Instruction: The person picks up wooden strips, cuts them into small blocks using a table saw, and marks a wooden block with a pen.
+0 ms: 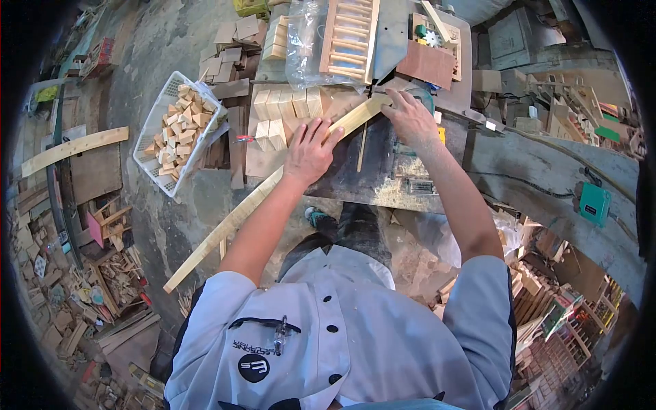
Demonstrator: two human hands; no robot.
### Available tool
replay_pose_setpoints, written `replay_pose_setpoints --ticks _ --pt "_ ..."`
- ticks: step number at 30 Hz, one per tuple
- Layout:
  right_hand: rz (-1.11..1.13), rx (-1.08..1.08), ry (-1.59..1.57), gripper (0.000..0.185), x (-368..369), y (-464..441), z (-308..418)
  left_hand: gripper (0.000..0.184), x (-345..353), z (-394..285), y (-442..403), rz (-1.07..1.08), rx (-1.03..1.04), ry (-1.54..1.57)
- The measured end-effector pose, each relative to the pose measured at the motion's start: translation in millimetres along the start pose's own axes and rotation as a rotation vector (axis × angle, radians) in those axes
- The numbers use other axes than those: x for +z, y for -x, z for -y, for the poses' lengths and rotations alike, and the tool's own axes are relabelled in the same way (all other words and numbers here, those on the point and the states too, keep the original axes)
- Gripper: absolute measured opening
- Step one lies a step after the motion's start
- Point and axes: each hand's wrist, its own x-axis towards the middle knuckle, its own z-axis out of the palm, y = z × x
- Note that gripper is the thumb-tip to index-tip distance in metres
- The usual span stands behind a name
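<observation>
A long, pale wooden strip (232, 222) runs diagonally from the lower left up onto the dark work table (348, 181). My left hand (311, 150) lies over the strip's upper part, fingers curled across it. At the strip's upper end, my right hand (410, 119) grips it with bent fingers; the fingertips are partly hidden. A thin wooden stick (362, 147) lies on the table between my hands. Left of them stand several pale wooden blocks (294, 104), with more blocks (270, 134) in front. A small red-handled tool (242, 139) lies beside these.
A white plastic basket (145, 162) full of wood pieces stands on the floor at left. A wooden rack (348, 41) and plastic bag (304, 44) lie beyond the blocks. A brown board (427, 65) is at the far right of the table; a green box (594, 203) hangs farther right.
</observation>
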Motion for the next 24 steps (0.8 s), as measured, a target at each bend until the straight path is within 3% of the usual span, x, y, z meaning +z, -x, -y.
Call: replay_pose_setpoints --ticks 2,13,16,24 --pt "0.049 0.009 0.012 0.041 -2 -2 -1 0.053 -2 0 -1 0.005 0.002 0.003" --pt "-0.036 0.04 0.05 0.025 5 -5 -2 0.058 2 5 -10 0.004 0.029 0.012" --pt "-0.019 0.058 0.022 0.036 3 -8 -4 0.058 5 8 -14 0.003 0.038 0.024" --pt "-0.016 0.068 0.042 0.034 12 -10 -6 0.057 9 10 -12 -0.018 0.054 0.008"
